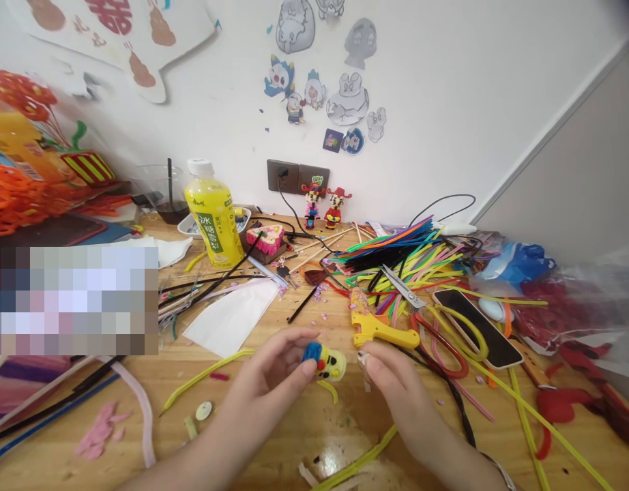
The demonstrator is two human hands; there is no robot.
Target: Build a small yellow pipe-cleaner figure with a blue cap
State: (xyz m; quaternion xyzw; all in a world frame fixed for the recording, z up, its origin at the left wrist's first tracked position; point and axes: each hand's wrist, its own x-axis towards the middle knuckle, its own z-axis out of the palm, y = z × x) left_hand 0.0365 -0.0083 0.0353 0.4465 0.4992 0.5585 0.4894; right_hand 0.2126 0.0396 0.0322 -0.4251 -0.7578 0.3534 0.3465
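My left hand (273,372) pinches a small yellow pipe-cleaner figure (329,362) with a blue top and a red spot, holding it just above the wooden desk (273,436). My right hand (391,382) is closed close to the figure's right side, its fingertips pinched on something tiny I cannot make out. A yellow pipe-cleaner tail (329,390) hangs from the figure. A yellow glue gun (381,331) lies just beyond my right hand.
Scissors (404,290) lie on a pile of coloured pipe cleaners (406,256) at the back right, beside a black phone (475,327). A yellow drink bottle (212,215), white paper (235,317), two toy figures (322,204) and loose pipe cleaners (207,372) surround the hands.
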